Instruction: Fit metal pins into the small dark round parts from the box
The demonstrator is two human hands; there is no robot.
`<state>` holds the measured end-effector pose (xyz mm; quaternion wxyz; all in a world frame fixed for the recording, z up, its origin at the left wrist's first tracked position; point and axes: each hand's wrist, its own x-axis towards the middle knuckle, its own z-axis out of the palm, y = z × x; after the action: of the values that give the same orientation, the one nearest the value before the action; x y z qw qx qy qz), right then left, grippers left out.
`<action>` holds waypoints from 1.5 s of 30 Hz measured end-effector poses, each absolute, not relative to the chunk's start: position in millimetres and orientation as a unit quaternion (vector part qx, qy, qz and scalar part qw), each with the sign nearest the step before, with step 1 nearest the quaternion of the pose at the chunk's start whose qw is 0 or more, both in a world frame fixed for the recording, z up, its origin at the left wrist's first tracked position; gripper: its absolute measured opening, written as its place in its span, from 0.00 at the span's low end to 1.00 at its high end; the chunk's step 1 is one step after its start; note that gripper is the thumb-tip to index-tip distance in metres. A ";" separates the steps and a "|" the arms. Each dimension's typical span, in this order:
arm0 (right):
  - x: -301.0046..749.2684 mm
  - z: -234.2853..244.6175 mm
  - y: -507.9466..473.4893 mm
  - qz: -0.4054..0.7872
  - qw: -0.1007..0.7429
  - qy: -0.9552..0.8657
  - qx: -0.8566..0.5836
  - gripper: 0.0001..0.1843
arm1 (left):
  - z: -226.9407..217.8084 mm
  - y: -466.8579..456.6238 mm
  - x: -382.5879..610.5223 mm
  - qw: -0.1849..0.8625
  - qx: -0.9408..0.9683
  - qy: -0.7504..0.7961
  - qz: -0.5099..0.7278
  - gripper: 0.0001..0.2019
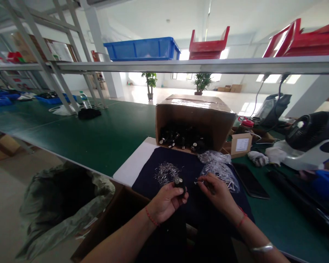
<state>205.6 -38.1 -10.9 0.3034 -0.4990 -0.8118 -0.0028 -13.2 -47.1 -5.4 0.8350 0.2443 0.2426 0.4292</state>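
My left hand [166,204] is closed round a small black part with a silver metal end [178,181], held upright over the dark cloth [146,179]. Just to its right, my right hand [218,193] pinches a small metal pin [196,183] between thumb and forefinger, apart from the black part. A loose pile of thin metal pins [166,173] lies on the cloth beyond my left hand. Behind my right hand rests a clear plastic bag [222,171] full of similar pins. At the back, an open cardboard box [205,120] lies facing me, holding several black parts with metal ends [182,140].
A phone-like black slab [250,180] and a fan [312,135] sit to the right on the green table [98,138]. Left of my legs stand a cardboard box [120,208] and a lined bin [65,201]. Overhead, a shelf [142,66] carries a blue crate [142,49].
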 end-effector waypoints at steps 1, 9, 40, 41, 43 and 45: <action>200.2 -8.7 -43.4 0.002 0.314 -0.813 -0.490 0.08 | -5.0 -45.6 -13.4 0.836 0.244 0.241 0.427 0.16; 166.7 7.6 -78.5 -0.069 0.309 -0.835 -0.451 0.08 | -6.0 -47.4 -16.3 0.847 0.259 0.208 0.414 0.15; 159.1 12.7 -65.3 0.498 0.606 -0.390 -0.482 0.35 | 1.4 -13.2 -7.5 0.784 0.510 0.307 0.178 0.08; 156.5 15.1 -61.5 0.523 0.610 -0.362 -0.472 0.36 | 2.0 -13.0 -6.7 0.781 0.515 0.306 0.177 0.08; 153.2 16.6 -54.8 0.554 0.603 -0.331 -0.470 0.37 | 2.5 -12.3 -5.3 0.776 0.524 0.305 0.174 0.08; 152.9 14.7 -50.3 0.570 0.590 -0.323 -0.472 0.37 | 2.2 -11.2 -4.5 0.772 0.531 0.305 0.170 0.08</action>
<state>152.9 -50.3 14.7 0.5901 -0.4717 -0.3232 0.5699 -4.5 -11.2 2.2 0.7721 0.5308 0.3053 0.1700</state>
